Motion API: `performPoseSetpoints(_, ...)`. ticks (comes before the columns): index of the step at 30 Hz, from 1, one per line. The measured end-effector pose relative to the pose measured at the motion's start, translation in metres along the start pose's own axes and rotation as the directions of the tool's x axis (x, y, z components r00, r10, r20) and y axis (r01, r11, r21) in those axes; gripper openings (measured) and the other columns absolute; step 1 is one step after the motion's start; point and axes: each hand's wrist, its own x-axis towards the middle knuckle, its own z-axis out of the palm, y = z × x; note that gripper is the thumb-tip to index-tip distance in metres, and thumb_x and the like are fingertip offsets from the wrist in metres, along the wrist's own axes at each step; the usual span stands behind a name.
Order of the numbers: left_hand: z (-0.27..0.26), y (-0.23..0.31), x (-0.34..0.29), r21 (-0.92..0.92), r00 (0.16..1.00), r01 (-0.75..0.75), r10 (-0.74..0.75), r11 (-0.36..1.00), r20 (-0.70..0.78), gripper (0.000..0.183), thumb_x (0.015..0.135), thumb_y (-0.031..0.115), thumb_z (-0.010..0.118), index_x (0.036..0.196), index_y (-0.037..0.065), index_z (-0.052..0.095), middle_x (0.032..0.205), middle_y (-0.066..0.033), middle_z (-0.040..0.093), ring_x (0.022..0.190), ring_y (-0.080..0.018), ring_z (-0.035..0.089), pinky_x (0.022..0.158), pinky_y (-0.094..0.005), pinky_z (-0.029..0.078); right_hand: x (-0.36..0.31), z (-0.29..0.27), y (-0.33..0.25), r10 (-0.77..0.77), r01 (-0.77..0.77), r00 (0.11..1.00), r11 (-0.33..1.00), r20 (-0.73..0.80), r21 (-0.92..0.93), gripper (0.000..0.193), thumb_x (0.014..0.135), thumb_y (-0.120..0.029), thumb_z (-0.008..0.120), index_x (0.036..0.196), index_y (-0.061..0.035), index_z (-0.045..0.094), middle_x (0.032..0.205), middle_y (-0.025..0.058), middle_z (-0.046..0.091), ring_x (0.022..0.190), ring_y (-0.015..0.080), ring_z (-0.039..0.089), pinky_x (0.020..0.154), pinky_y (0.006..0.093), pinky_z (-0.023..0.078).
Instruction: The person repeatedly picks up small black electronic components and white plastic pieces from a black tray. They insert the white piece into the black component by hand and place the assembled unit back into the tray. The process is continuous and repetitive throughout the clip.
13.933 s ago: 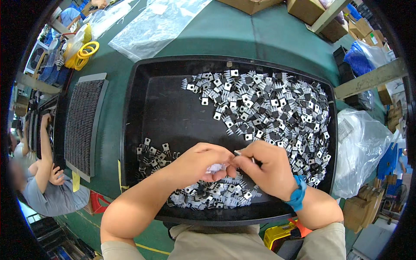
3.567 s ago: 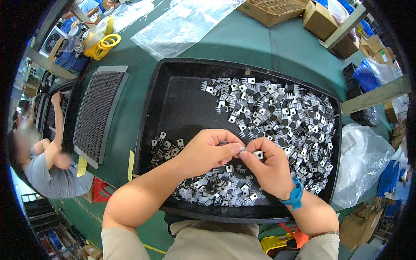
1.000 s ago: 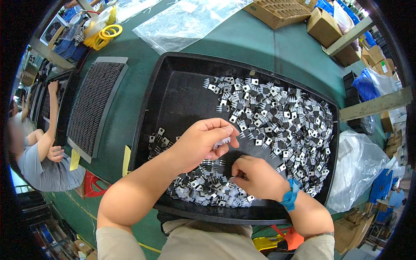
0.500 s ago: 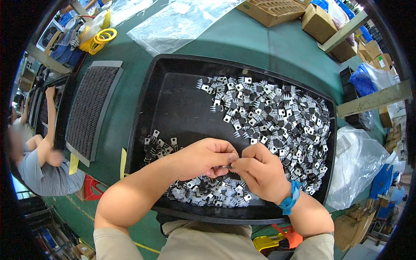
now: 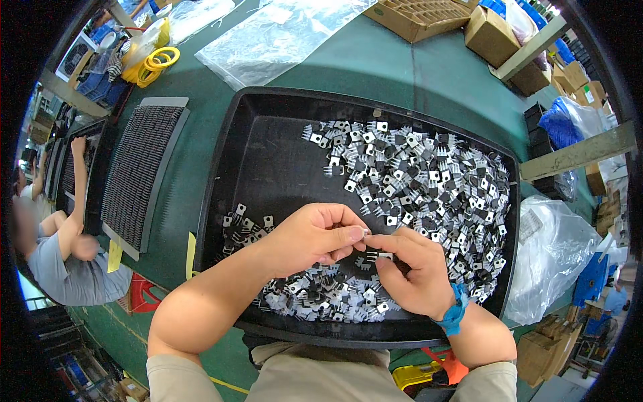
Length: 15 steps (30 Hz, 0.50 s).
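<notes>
Over the black tray (image 5: 268, 144), my left hand (image 5: 321, 234) is closed in a pinch, with the small bright end of a transistor (image 5: 366, 232) showing at the thumb tip. My right hand (image 5: 418, 268) wears a blue wrist band (image 5: 452, 309). Its index finger reaches to the left fingertips, and its thumb stands apart from that finger. In the gap between them another three-legged transistor (image 5: 383, 256) shows; whether it is touched I cannot tell. Loose black-and-silver transistors (image 5: 429, 167) heap the tray's right side. Smaller piles lie at its near edge (image 5: 321, 295) and left (image 5: 242, 224).
A grey board with dense rows of dark parts (image 5: 142, 171) lies left of the tray. Clear plastic bags (image 5: 268, 40) lie beyond it and another (image 5: 546, 254) to its right. Yellow tape rolls (image 5: 157, 63) and cardboard boxes (image 5: 492, 35) stand farther off. At far left a person (image 5: 74, 261) works.
My right thumb has parted from its index finger, and a transistor now shows between them. My left hand has shifted slightly, still pinching.
</notes>
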Motion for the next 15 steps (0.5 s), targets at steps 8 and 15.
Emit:
performPoseSetpoints(8, -0.004, -0.005, 0.001, -0.021, 0.999, 0.021, -0.020, 1.000, 0.039, 0.013, 0.092, 0.014, 0.060, 0.099, 0.002, 0.060, 0.079, -0.0039, 0.060, 0.061, -0.0073, 0.047, 0.049, -0.0200, 0.032, -0.005, 0.010, 0.010, -0.011, 0.031, 0.995, 0.981, -0.102, 0.191, 0.023, 0.077, 0.002, 0.063, 0.099, -0.0019, 0.063, 0.071, 0.0056, 0.056, 0.056, 0.0115, 0.052, 0.050, 0.0238, 0.041)
performPoseSetpoints(15, -0.001, 0.001, -0.001, -0.047, 0.999, 0.033, -0.031, 0.998, 0.039, 0.016, 0.095, 0.017, 0.057, 0.094, 0.002, 0.062, 0.080, -0.0039, 0.061, 0.061, -0.0071, 0.048, 0.049, -0.0202, 0.032, -0.008, 0.006, -0.001, 0.154, -0.121, 0.979, 0.967, -0.135, 0.225, 0.017, 0.078, 0.002, 0.066, 0.093, -0.0034, 0.058, 0.076, 0.0023, 0.056, 0.062, 0.0061, 0.051, 0.055, 0.0213, 0.040)
